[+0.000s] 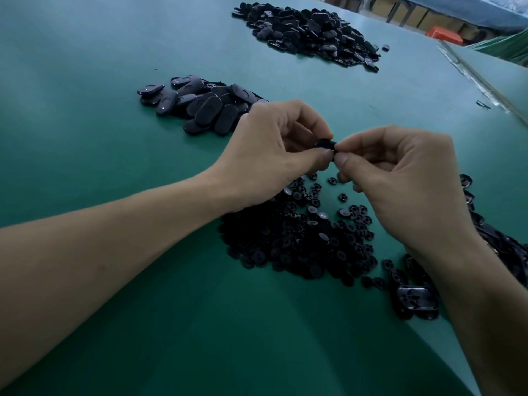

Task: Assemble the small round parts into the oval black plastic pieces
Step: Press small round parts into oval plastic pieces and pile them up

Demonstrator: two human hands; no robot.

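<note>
Small black part (325,144) mostly behind fingers (322,156)

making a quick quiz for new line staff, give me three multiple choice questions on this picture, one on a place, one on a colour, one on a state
1. Where is the heap of small round parts?
A. in a box
B. on the table, below the left hand and right hand
C. on the floor

2. What colour is the table top?
A. white
B. red
C. green

3. What are the hands doing?
A. lying flat
B. both pinching one small black piece between them
C. hanging idle

Answers:
1 B, the heap lies on the table under both hands.
2 C, the surface is green throughout.
3 B, thumbs and fingers of both hands meet on the piece.
</note>
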